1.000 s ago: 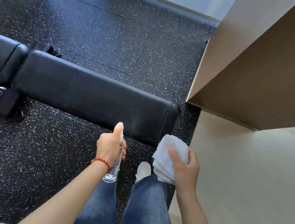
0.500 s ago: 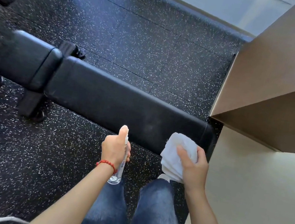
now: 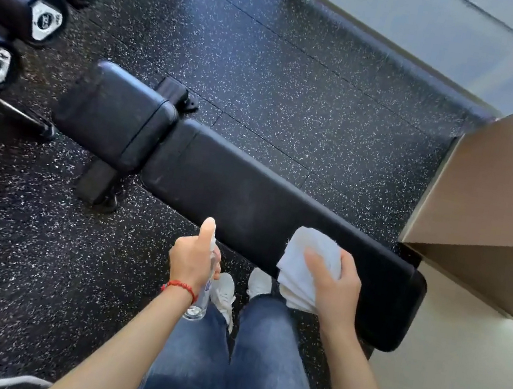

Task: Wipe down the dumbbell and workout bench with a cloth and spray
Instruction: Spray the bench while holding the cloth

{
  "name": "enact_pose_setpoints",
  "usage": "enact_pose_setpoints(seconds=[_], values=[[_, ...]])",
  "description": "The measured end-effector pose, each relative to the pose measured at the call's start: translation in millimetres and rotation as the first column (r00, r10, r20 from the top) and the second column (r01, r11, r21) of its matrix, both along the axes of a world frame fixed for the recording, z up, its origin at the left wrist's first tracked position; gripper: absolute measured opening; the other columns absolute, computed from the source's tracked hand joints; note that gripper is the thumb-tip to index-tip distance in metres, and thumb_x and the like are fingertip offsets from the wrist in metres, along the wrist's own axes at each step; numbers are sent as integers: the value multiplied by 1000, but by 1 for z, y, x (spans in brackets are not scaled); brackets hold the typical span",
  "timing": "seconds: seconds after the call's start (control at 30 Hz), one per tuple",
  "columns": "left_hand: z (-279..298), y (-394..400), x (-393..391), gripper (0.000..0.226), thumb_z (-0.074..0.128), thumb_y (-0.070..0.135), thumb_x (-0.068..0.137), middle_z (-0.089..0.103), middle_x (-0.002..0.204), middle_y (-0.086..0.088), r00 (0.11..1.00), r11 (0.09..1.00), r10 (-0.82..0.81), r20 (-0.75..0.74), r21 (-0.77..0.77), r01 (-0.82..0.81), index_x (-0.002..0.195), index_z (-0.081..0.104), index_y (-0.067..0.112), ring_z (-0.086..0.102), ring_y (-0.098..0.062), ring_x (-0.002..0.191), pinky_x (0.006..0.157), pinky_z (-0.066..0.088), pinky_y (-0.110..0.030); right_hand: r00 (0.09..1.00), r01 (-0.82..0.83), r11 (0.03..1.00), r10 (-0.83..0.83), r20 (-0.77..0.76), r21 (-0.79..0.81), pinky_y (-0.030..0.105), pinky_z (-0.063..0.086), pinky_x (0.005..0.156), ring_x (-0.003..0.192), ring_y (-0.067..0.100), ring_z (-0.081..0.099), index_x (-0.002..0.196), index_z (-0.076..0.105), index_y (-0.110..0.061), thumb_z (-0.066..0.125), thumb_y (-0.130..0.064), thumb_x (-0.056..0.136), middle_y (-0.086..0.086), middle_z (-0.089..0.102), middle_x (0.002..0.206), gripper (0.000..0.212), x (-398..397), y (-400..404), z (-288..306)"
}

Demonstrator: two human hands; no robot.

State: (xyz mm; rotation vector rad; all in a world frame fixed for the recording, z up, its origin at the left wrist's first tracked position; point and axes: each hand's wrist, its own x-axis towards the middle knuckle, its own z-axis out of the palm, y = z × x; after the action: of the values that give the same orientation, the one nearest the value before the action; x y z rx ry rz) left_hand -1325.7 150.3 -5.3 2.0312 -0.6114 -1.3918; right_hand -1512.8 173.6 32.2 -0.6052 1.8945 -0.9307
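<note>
Far left: several black dumbbells [image 3: 45, 19] with pale hexagonal end caps lie in a row on a rack, their ends facing the camera; the markings on the caps are too blurred to read. A rack foot [image 3: 23, 119] rests on the speckled black floor [image 3: 285, 73] beneath them.

Centre left: a black padded bench [image 3: 247, 199] runs diagonally from the dumbbells toward the lower right. It consists of a short seat pad and a long back pad set end to end, with a dark frame leg [image 3: 97, 183] showing below the joint.

Centre: the left hand [image 3: 191, 260] grips a clear spray bottle [image 3: 200, 300] held upright, fingers wrapped round its body and one digit raised over the top of the sprayer. A red bracelet [image 3: 180, 287] sits on that wrist. The bottle is in front of the bench's near edge, not touching it.

Below: blue jeans [image 3: 254, 363] and white shoes [image 3: 225, 291] stand just beside the bench.

Centre right: the right hand [image 3: 334, 289] holds a bunched white cloth [image 3: 303, 270], thumb across its top, over the near edge of the long pad. Whether the cloth touches the pad cannot be determined. The two hands are apart.

Right: a tan boxed structure [image 3: 504, 188] stands near the bench's end, with a pale surface [image 3: 455, 380] below it.
</note>
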Motion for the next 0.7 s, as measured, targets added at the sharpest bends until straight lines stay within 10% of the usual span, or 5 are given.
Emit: enact_pose_setpoints(seconds=[0.7], values=[[18,-111,112,63,45,60,70,48,39,-14,934,934,357,27,-7,-357,32,50,10,47,-25,37,50,44,-32,912,-406,914,405,72,12,34,49,80,85,14,61,92,58,-28,67,-40,63,-5,66,92,32,118,-176,2]])
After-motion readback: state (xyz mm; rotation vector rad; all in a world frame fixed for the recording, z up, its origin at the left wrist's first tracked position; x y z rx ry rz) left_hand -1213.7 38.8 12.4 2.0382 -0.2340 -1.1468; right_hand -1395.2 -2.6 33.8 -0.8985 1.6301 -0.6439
